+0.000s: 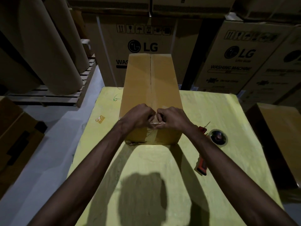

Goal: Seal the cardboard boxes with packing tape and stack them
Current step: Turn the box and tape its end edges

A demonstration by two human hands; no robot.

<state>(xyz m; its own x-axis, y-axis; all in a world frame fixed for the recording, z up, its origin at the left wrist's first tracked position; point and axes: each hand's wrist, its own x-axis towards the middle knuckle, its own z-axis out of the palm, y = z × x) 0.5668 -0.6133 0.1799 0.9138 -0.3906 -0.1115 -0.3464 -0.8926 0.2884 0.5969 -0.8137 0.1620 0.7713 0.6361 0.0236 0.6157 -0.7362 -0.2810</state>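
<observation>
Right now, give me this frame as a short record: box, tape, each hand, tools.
box: cardboard box, flaps closed, standing on yellow table
tape: tape strip over the near top edge, down the front face
left hand: pinches the tape strip at that edge
right hand: pinches it beside the left
tools: tape roll and orange cutter, right of box
scrap: tape scrap left of box

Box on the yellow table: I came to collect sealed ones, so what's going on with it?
A person is still sealing the box, which stands on the table. The left hand and right hand pinch a strip of clear tape at the box's near top edge. Tape already covers the near part of the top seam and runs down the front. A roll and an orange cutter lie to the right. The box is not stacked yet.
</observation>
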